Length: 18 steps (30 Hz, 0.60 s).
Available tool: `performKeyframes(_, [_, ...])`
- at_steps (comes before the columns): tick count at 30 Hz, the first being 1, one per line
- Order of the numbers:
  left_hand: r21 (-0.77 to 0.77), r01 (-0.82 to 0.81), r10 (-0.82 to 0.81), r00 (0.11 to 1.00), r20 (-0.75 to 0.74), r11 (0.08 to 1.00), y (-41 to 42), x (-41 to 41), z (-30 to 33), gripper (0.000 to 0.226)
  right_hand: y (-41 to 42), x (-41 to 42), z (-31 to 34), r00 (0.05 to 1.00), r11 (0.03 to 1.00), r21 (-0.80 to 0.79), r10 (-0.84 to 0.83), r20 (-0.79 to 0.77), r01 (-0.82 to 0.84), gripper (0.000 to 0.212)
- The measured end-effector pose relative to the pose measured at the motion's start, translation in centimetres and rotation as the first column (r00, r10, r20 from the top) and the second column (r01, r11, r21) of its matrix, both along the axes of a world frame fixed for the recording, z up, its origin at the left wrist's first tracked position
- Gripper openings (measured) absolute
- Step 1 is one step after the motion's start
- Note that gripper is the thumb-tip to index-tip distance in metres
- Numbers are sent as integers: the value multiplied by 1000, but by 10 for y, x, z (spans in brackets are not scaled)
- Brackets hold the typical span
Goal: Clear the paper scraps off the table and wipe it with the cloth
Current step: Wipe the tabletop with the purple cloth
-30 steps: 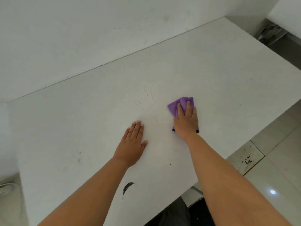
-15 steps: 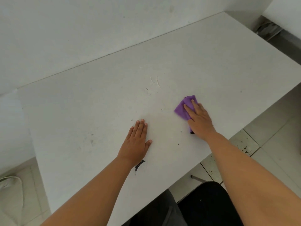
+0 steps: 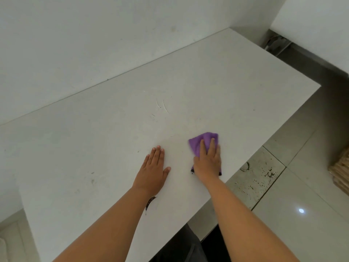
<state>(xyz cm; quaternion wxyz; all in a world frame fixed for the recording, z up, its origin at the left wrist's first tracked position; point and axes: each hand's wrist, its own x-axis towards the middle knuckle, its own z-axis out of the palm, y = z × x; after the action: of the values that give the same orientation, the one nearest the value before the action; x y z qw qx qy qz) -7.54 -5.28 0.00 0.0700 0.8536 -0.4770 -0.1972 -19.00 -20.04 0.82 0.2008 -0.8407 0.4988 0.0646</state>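
I look down at a big white table (image 3: 94, 148) pushed up against a white wall (image 3: 94, 44). On the left side I see a few small gray smudges (image 3: 92, 181) on the top. My left hand (image 3: 153, 172) lies flat on the table, fingers straight and close together, holding nothing. A dark mark (image 3: 150, 202) sits on the table just by my left wrist. Past the hand I see thin curved scratches (image 3: 162, 105). Next comes my right hand (image 3: 207, 161). It presses flat on the purple cloth (image 3: 203, 141), fingers straight. The cloth is near the front edge of the table. On the right is a shiny tile floor (image 3: 302, 186) with dark specks.
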Motion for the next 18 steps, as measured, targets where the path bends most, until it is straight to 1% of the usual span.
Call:
performKeyframes(2, [-9,-2,2,1000,-22,1000,-9,1,4,64,0,2,-2,993,993,-4,117,21,-117,62])
performKeyframes(5, [-21,7,-8,999,-37,1000,-21,4,7,64,-11,5,-3,978,979,-15,206,37,-205,62])
performKeyframes(7, [-24,18,-19,999,-35,1000,-31,9,10,64,-22,15,-3,977,979,-15,205,49,-205,61])
performKeyframes(12, [-38,43,-43,999,7,998,-75,35,15,61,-69,58,-2,995,995,-32,95,18,-94,60])
performKeyframes(16, [-31,78,-76,996,39,996,-128,60,14,58,-126,94,-3,991,991,1,131,9,-131,58])
performKeyframes(18, [-27,96,-95,994,47,995,-155,74,10,58,-157,111,-6,984,984,18,180,-9,-180,57])
